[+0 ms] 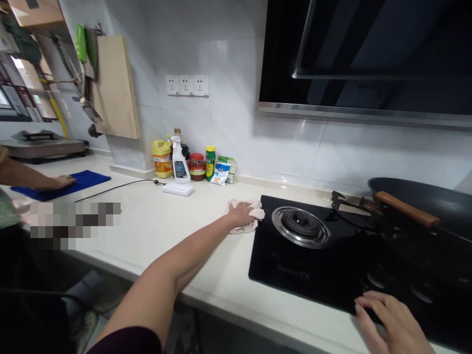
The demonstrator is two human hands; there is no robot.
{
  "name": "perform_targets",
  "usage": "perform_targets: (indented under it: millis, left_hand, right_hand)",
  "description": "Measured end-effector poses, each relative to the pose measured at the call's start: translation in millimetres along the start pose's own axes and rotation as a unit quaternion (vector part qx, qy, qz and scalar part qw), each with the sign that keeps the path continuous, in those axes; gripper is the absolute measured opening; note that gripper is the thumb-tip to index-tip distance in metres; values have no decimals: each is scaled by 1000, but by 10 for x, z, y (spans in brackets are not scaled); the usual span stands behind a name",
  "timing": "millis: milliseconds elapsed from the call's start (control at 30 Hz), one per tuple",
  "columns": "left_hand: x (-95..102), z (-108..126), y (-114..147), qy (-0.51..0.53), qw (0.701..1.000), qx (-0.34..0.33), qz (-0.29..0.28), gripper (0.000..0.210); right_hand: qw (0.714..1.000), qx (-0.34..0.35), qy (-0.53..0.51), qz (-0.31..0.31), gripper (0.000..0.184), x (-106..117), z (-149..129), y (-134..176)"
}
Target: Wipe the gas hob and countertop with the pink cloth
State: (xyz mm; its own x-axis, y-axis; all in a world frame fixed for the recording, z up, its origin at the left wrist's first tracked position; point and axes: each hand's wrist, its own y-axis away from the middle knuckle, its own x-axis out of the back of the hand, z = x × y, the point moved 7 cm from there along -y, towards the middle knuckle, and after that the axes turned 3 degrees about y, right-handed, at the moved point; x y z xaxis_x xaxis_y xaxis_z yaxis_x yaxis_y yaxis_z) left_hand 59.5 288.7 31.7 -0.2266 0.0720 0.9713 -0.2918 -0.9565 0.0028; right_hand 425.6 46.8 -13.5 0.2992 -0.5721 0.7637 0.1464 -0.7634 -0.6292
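My left hand (240,215) presses on a pale pink cloth (241,229), its fingers partly covered by the bunched folds. The cloth lies on the white countertop (173,221), right beside the left edge of the black glass cooktop (280,265). At the cooktop's front edge, near the knobs, is my right hand (396,322), holding nothing. Its fingers are loosely bent, with the thumb apart from them. A round burner (300,225) with a metal ring sits just right of the cloth.
A wok (416,189) with a wooden handle stands on the cooktop's right side under the range hood (354,59). A spray bottle (180,162), jars and packets line the wall. Left, another person's hand rests on a blue cloth (90,181); a cable crosses the counter.
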Motion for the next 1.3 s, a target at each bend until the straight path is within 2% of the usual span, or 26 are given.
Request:
perform_targets:
  millis: [133, 333, 667, 833, 1000, 1100, 1200, 1300]
  left_hand:
    - [-10, 142, 592, 0, 1000, -20, -5, 62]
    - [-5, 323, 1389, -2, 999, -52, -5, 65]
    - [-36, 517, 2314, -10, 993, -116, 26, 64]
    - [-106, 617, 2622, -19, 983, -161, 91, 61]
    - [-183, 719, 2823, 9, 959, -218, 182, 35]
    - [-223, 805, 2852, 28, 949, -229, 213, 30]
    - [-301, 1031, 2830, 47, 941, -254, 218, 28]
    - [-430, 1441, 2765, 49, 929, -314, 191, 27]
  right_hand:
    - [998, 4, 10, 55, 34, 108, -124, -10]
    - [997, 5, 38, 69, 34, 189, -182, -30]
    - [996, -32, 63, 61, 36, 180, -173, -40]
    - [996, -54, 48, 58, 35, 167, -142, -35]
    - [995, -76, 18, 57, 34, 165, -100, -32]
    - [994, -87, -17, 60, 33, 173, -65, -23]
    - [989, -117, -60, 72, 34, 196, -3, -11]
    - [975, -166, -105, 99, 36, 240, 65, 7]
